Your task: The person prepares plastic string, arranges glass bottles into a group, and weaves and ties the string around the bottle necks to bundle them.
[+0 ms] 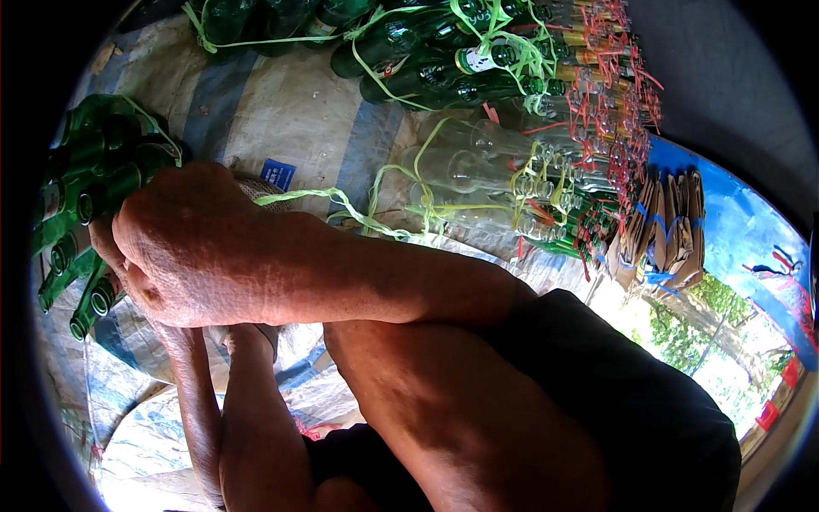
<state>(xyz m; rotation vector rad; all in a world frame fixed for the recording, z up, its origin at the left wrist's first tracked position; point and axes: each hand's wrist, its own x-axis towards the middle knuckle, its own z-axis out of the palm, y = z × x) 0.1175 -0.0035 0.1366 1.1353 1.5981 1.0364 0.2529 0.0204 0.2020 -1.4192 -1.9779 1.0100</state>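
My left hand is closed in a fist beside a bunch of green glass bottles, its forearm reaching across the view over my bent knee. What sits inside the fist is hidden. Under it, my right hand is mostly covered; only some fingers and the wrist show, so its grip cannot be made out. A strand of green plastic twine runs round this bunch, close to the left hand. Several bottle mouths stick out below the hands.
Twine-tied green bottles and clear bottles stand in rows, with many red-tied bottles beyond. Loose light-green twine trails over the striped tarp. Folded cardboard is bundled against a blue panel. My bare leg is close by.
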